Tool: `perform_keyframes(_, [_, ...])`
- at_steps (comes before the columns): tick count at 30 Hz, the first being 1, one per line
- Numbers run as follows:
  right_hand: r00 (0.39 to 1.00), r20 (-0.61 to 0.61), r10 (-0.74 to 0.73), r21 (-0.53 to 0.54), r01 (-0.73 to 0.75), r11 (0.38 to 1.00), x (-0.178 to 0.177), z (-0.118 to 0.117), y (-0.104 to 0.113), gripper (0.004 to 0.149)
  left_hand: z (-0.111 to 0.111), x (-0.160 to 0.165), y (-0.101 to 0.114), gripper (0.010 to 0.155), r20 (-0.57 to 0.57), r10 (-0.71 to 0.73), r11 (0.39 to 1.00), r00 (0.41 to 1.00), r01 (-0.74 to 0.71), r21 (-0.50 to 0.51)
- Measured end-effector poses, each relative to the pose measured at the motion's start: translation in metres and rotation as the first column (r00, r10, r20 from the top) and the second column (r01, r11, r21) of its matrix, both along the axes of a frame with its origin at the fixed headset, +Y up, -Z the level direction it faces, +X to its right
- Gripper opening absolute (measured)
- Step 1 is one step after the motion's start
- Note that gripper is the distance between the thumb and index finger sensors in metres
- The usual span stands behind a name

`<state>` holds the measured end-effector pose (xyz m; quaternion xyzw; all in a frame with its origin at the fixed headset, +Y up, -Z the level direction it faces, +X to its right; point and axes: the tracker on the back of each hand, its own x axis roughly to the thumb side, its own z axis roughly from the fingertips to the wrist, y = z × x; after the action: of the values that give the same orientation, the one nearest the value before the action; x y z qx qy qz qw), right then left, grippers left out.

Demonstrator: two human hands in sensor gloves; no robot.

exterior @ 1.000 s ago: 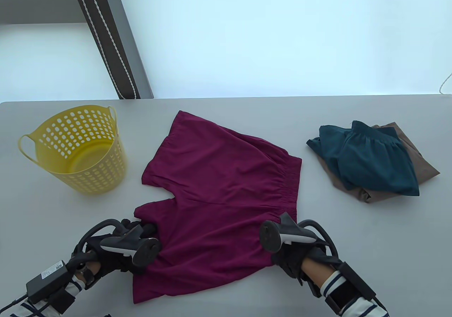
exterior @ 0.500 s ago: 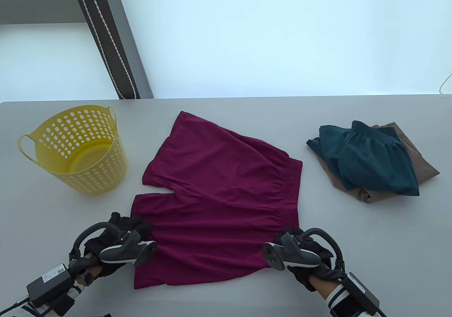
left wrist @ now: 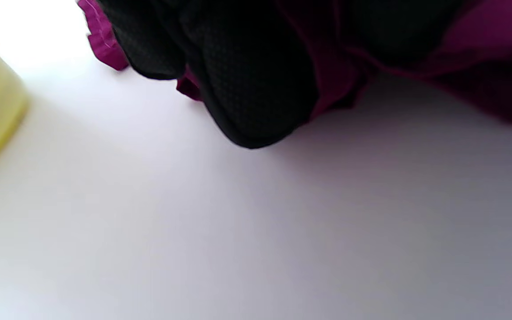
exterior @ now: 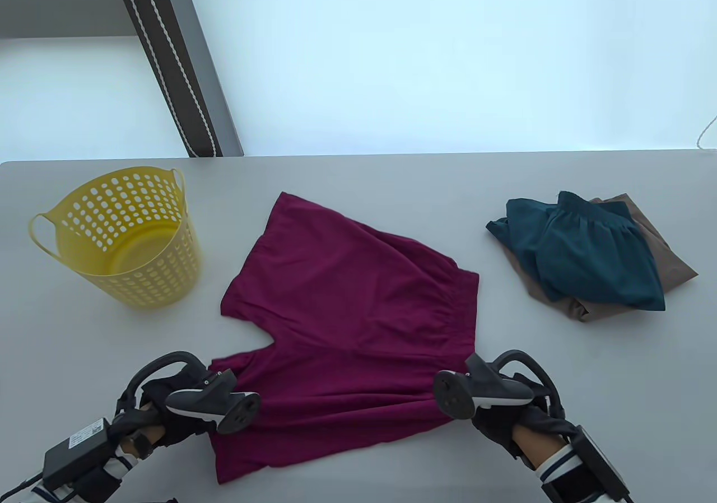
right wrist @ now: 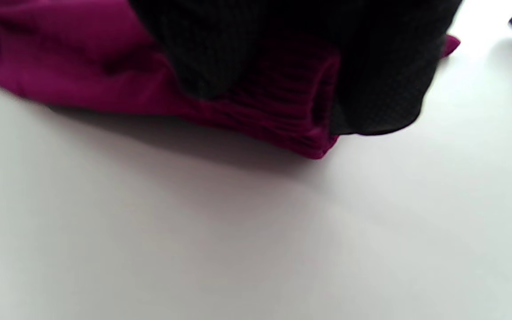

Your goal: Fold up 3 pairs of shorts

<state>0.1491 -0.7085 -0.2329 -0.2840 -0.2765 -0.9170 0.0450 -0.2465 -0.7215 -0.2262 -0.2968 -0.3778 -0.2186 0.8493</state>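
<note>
At the near edge of the table (exterior: 364,189) I have both hands on the maroon shorts (exterior: 347,324). My left hand (exterior: 168,408) pinches the hem of the near leg; in the left wrist view the gloved fingers (left wrist: 247,89) curl around the cloth and lift it a little off the surface. My right hand (exterior: 504,413) grips the near end of the waistband, with fingers (right wrist: 371,89) closed over the gathered elastic. The shorts lie spread in the middle of the table, waistband toward the right. Farther, near the left edge, stands a yellow basket (exterior: 120,240). Near the right edge, the teal shorts (exterior: 582,256) lie on top of the brown shorts (exterior: 666,256).
</note>
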Motion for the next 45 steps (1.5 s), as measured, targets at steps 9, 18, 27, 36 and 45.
perform_keyframes(9, [0.909,0.295,-0.295,0.192,0.246,0.950,0.049,-0.062,0.069,0.046,-0.068,-0.020,0.111,0.040,-0.128,0.340,0.940,0.932,-0.335,0.062])
perform_keyframes(18, [0.835,0.533,-0.139,0.150,0.068,0.986,0.042,-0.124,-0.010,0.044,-0.148,-0.003,0.031,0.041,-0.363,0.143,0.982,0.921,-0.177,-0.064])
perform_keyframes(27, [0.828,0.485,-0.282,0.395,0.081,0.915,0.057,-0.080,0.022,0.059,-0.106,-0.014,0.045,0.069,-0.321,0.278,0.900,0.905,-0.128,0.416])
perform_keyframes(36, [0.862,0.440,-0.253,0.267,0.143,0.953,0.051,-0.046,0.003,0.070,-0.019,-0.014,0.043,0.060,-0.195,0.349,0.898,0.917,-0.268,0.350])
perform_keyframes(45, [0.824,0.480,0.301,-0.053,-0.315,0.948,0.033,-0.048,-0.055,0.102,0.005,-0.012,-0.006,0.065,-0.189,0.091,0.961,0.978,-0.036,0.275])
